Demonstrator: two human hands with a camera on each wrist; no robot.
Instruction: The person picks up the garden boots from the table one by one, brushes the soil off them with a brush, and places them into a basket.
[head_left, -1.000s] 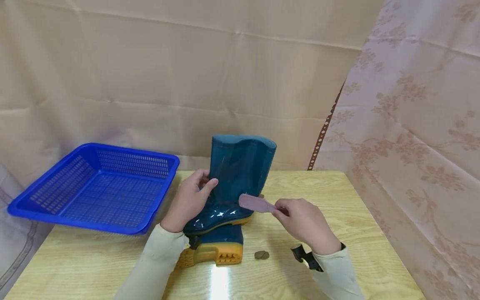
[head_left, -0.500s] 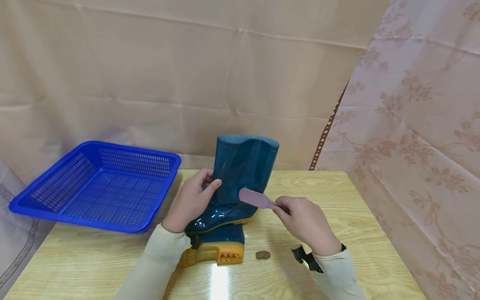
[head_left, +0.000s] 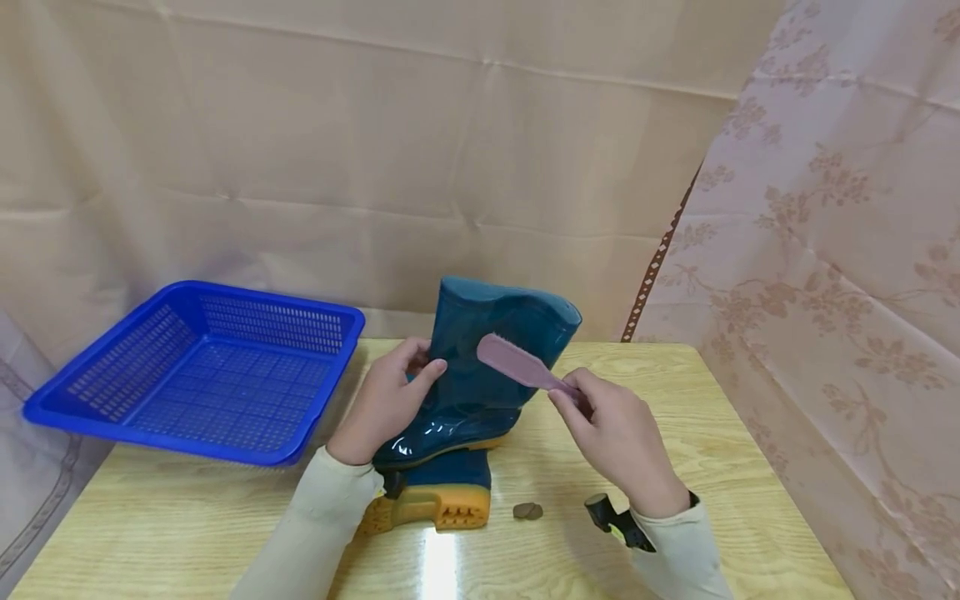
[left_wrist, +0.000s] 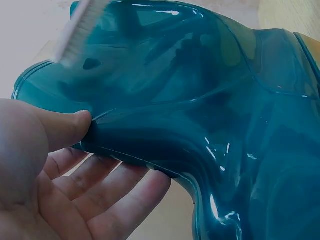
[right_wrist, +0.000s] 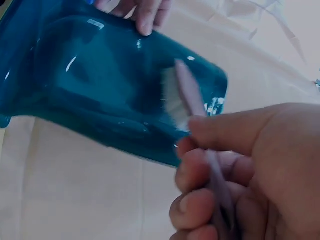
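The left hand (head_left: pixel 386 404) is gripping the upper boot (head_left: pixel 471 385) by its shaft, thumb on the near side, fingers behind. That boot is tilting towards the right edge of the table (head_left: pixel 675 417), its shaft rising before the far edge. The right hand (head_left: pixel 617 425) is gripping the brush (head_left: pixel 513 360), whose bristles are facing the shaft, perhaps touching it; I cannot tell. Below, the lower boot (head_left: pixel 450 502) is lying sideways, its sole facing away from the far edge. Brown pieces (head_left: pixel 527 511) are lying beside its heel, and the blue basket (head_left: pixel 172 443) is covering the far left corner
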